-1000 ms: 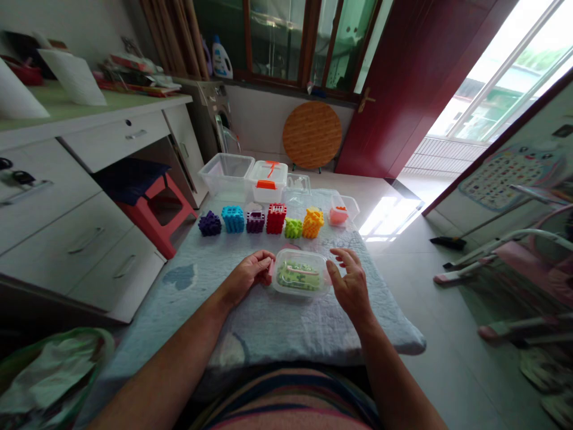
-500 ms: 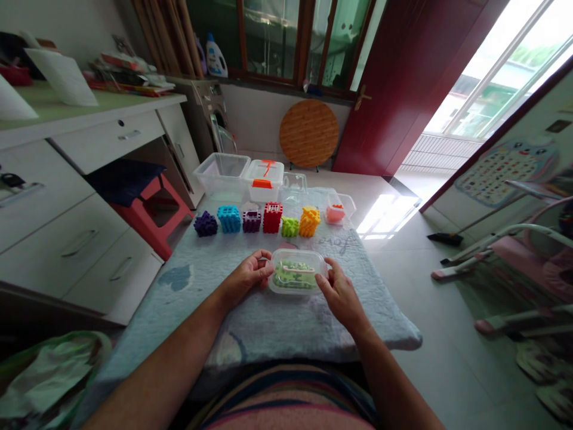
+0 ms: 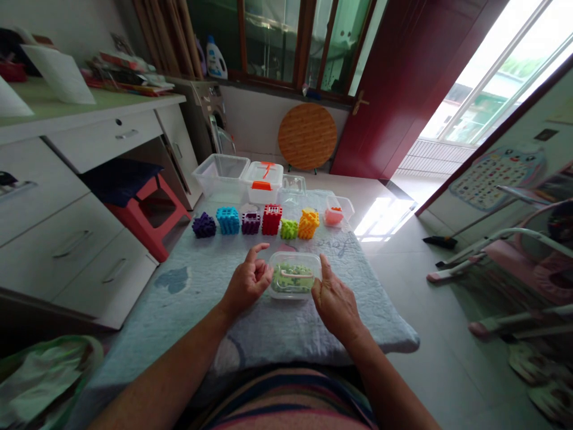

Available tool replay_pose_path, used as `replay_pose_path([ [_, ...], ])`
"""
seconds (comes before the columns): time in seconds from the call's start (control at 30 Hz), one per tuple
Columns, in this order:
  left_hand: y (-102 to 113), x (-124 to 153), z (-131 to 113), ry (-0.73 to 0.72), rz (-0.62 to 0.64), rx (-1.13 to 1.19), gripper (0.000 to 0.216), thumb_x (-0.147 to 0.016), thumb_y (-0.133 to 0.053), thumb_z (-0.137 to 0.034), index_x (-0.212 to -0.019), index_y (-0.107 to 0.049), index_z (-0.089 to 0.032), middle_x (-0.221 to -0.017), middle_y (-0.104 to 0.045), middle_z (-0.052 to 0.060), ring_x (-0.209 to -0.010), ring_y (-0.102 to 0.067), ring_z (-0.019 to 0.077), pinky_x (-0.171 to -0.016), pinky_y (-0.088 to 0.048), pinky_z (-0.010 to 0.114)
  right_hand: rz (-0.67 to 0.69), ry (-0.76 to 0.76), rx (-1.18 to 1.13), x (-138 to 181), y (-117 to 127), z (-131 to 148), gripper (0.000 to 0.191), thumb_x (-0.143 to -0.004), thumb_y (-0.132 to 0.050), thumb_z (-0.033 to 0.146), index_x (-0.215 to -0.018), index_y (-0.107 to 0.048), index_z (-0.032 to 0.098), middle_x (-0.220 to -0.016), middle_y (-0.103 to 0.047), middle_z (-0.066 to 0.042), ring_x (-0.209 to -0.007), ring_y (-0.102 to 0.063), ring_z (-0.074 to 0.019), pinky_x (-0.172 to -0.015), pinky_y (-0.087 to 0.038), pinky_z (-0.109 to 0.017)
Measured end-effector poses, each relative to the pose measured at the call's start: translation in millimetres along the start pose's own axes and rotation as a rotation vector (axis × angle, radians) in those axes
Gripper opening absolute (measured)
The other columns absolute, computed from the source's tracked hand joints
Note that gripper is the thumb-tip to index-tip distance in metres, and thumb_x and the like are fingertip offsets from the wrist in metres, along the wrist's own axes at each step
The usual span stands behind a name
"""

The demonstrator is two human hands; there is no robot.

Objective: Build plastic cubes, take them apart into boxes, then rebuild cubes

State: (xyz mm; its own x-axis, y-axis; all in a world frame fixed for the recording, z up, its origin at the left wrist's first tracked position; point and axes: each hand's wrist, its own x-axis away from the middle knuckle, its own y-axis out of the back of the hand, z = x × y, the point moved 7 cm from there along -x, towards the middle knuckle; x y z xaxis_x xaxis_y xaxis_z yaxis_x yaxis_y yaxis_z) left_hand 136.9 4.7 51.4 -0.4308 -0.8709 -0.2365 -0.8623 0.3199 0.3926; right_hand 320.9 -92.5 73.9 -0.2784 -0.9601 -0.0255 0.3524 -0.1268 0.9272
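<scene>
A small clear lidded box (image 3: pixel 293 276) with green pieces and a pink strip inside lies on the quilt-covered table (image 3: pixel 197 286) right in front of me. My left hand (image 3: pixel 248 282) is at the box's left end, with the fingers curled against it and the index finger lifted. My right hand (image 3: pixel 333 300) presses against the right side, thumb up along the rim. Behind the box stands a row of toy block cubes: purple (image 3: pixel 205 225), blue (image 3: pixel 228 220), dark purple (image 3: pixel 250 223), red (image 3: pixel 271 218), green (image 3: pixel 289 229) and orange-yellow (image 3: pixel 307 223).
At the table's far edge are a large clear tub (image 3: pixel 221 173), a box with an orange-handled lid (image 3: pixel 264 181), a small clear box (image 3: pixel 293 185) and a small tub of orange pieces (image 3: pixel 335 212). A red stool (image 3: pixel 145 209) and white drawers (image 3: pixel 67 239) stand on the left.
My right hand has come in from open beside the box to press on its right side. My left index finger has lifted off the left end. The view shifted slightly.
</scene>
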Motion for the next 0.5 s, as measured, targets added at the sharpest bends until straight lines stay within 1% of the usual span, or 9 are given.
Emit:
replay_pose_path([
  [0.13, 1.3, 0.5, -2.5, -0.053, -0.019, -0.053, 0.051, -0.09, -0.05, -0.029, -0.136, -0.038, -0.014, -0.057, -0.031, -0.012, -0.049, -0.036, 0.0106, -0.055, -0.034, 0.023, 0.011, 0.011, 0.032, 0.0, 0.7, 1.1, 0.061, -0.097, -0.034, 0.026, -0.155, -0.025, 0.008, -0.118, -0.069, -0.017, -0.1, -0.068, -0.0254, -0.085, -0.046, -0.034],
  [0.27, 2.8, 3.2, -9.7, -0.144, -0.053, -0.136, 0.046, -0.091, -0.049, -0.026, -0.135, -0.039, -0.015, -0.056, -0.029, -0.013, -0.046, -0.036, 0.0102, -0.054, -0.033, 0.022, 0.013, 0.023, 0.055, -0.1, 1.2, 1.4, 0.062, -0.097, -0.033, 0.026, -0.156, -0.023, 0.009, -0.109, -0.071, -0.015, -0.095, -0.068, -0.0252, -0.083, -0.046, -0.034],
  [0.4, 2.8, 6.4, -15.8, -0.246, -0.079, -0.225, 0.044, -0.093, -0.046, -0.026, -0.136, -0.039, -0.017, -0.057, -0.033, -0.012, -0.046, -0.04, 0.0104, -0.055, -0.034, 0.022, 0.018, 0.047, 0.101, -0.9, 1.6, 3.2, 0.063, -0.097, -0.033, 0.023, -0.158, -0.018, 0.012, -0.107, -0.071, -0.014, -0.094, -0.067, -0.0241, -0.082, -0.045, -0.033],
  [0.5, 2.0, 7.3, -14.8, -0.27, -0.089, -0.293, 0.043, -0.096, -0.043, -0.027, -0.138, -0.038, -0.018, -0.059, -0.039, -0.01, -0.049, -0.045, 0.0118, -0.057, -0.036, 0.023, 0.023, 0.064, 0.116, -2.1, 1.9, 4.2, 0.066, -0.096, -0.035, 0.022, -0.158, -0.015, 0.012, -0.107, -0.071, -0.014, -0.094, -0.067, -0.0236, -0.082, -0.045, -0.032],
])
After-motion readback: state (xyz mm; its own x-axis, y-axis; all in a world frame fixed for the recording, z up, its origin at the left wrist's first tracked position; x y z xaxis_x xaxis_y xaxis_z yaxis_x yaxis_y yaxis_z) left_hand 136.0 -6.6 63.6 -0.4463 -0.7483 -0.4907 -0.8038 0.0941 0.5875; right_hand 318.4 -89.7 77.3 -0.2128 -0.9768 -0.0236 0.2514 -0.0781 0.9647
